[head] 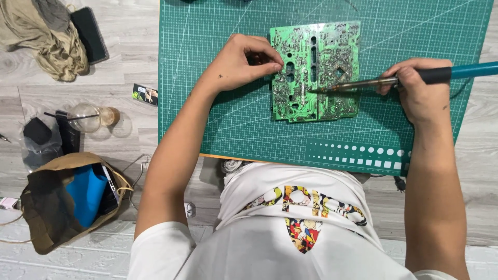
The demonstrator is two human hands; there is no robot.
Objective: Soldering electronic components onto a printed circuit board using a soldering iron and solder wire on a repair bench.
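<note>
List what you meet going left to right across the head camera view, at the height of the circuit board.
Crumpled khaki cloth → black phone → left hand → green circuit board → soldering iron → right hand.

brown bag (49, 207) with blue pouch (85, 194) | plastic cup (91, 117) | beige cloth (46, 39) | black phone (89, 34)
</note>
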